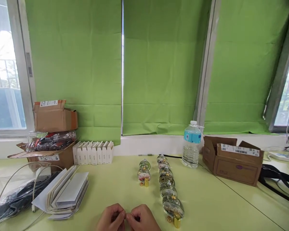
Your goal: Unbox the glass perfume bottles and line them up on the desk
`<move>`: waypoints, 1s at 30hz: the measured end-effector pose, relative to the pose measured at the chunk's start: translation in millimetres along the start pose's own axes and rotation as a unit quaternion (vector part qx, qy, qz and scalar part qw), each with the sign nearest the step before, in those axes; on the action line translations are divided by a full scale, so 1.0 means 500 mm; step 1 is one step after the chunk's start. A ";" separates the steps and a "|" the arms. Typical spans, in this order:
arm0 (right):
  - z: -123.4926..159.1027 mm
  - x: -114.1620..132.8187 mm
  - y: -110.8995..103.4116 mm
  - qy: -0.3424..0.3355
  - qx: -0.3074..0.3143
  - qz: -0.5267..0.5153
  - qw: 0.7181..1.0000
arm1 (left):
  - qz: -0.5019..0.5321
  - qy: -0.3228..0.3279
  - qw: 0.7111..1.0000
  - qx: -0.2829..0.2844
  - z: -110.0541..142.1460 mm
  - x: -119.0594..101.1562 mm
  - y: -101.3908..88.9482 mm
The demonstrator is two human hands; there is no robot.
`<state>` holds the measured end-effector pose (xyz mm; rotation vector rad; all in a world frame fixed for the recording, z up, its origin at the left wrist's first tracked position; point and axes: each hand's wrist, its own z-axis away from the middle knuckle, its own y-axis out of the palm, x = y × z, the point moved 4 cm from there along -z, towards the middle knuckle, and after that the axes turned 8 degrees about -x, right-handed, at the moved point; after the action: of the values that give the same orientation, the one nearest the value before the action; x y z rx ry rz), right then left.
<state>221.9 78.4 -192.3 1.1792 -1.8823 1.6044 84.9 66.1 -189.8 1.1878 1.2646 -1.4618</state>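
Observation:
My left hand [112, 218] and my right hand [142, 218] meet low at the table's front, thumbs and fingertips pinched together. Whatever they may hold is too small or hidden to make out. To their right runs a row of round glass bottles [168, 188], reaching back toward the wall. A gold cap [176, 220] and a small round brownish piece [169, 219] sit before the nearest bottle. Farther back, a shorter row holds a reddish-patterned bottle [144, 175] and a greenish one [144, 164], with another gold cap [146, 182] in front.
At left lie flat folded white cartons [71, 192], a cable and a black plastic-wrapped bundle [21, 195]. Behind stand white boxes [93, 154] and stacked cardboard boxes [53, 117]. A large water bottle [191, 146] and an open carton [234, 166] stand back right. A pen [145, 155] lies near the wall.

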 end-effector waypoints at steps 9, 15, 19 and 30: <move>0.010 0.014 -0.006 -0.011 0.016 0.003 1.000 | -0.123 0.071 0.990 -0.011 0.004 -0.010 0.002; 0.011 0.016 -0.009 -0.009 0.005 0.015 1.000 | -0.166 0.076 0.983 -0.016 0.010 -0.015 0.000; 0.015 0.024 -0.013 -0.004 0.010 0.014 1.000 | -0.175 0.079 0.981 -0.014 0.009 -0.017 0.000; 0.014 0.030 -0.017 -0.011 0.008 0.023 1.000 | -0.167 0.083 0.982 -0.017 0.015 -0.025 0.002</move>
<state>221.6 66.6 -177.7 1.1725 -1.9272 1.6403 87.2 58.9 -177.4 1.1323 1.6595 -1.5953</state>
